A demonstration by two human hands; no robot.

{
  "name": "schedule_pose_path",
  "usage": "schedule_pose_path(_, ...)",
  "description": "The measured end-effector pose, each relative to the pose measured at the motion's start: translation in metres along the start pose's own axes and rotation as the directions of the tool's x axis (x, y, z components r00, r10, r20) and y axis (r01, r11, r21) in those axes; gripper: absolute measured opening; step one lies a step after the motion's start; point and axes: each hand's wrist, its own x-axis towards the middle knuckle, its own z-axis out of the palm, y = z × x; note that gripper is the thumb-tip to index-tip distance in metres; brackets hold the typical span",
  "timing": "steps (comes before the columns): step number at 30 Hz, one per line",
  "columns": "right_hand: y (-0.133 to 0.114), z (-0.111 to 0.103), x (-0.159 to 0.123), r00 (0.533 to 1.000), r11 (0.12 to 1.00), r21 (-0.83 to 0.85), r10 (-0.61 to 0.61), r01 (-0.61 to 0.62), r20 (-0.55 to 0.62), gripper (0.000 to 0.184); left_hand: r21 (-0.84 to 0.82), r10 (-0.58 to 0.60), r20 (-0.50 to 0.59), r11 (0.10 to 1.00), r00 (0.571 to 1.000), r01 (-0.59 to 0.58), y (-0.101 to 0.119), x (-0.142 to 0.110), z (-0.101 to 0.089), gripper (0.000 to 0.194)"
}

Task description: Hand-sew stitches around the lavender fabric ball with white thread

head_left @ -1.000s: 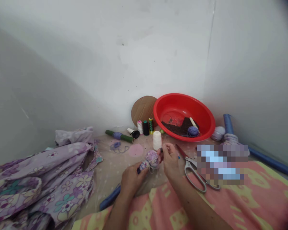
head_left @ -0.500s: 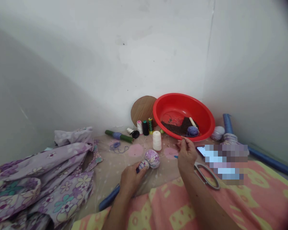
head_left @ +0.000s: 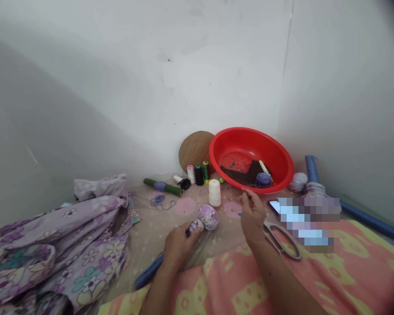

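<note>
A floral cloth ball (head_left: 208,217) is being clasped at its neck by the wrapped left-hand grip (head_left: 179,250), while a thin strand (head_left: 244,193) is being pinched narrowly by the right-hand grip (head_left: 252,215) at the ball's 3 o'clock.

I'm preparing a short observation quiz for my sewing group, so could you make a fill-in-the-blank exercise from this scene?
1. The plastic basin is ____.
2. The white thread cone stands ____, not on its side.
3. The left hand grips a floral cloth ball, and in this view the cone stands ____ it.
4. The scissors lie beside the ____ hand.

Missing words: red; upright; behind; right.
</note>
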Motion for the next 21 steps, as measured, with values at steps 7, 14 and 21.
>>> schedule_pose_path(7,-0.009,0.020,-0.050,0.842,0.994,-0.107,0.034,0.029,0.539,0.026,0.012,0.016,0.019,1.000,1.000,-0.017,-0.001,0.000,-0.002,0.041)
schedule_pose_path(14,-0.016,0.021,-0.065,0.685,0.907,-0.384,0.169,0.173,0.709,0.023,0.007,0.060,-0.032,0.998,0.998,-0.060,-0.011,0.003,0.004,0.041)
schedule_pose_path(21,-0.021,0.020,-0.064,0.654,0.767,-0.578,0.290,0.278,0.699,0.022,0.011,0.040,-0.021,0.999,0.999,-0.040,-0.010,0.003,0.003,0.042)
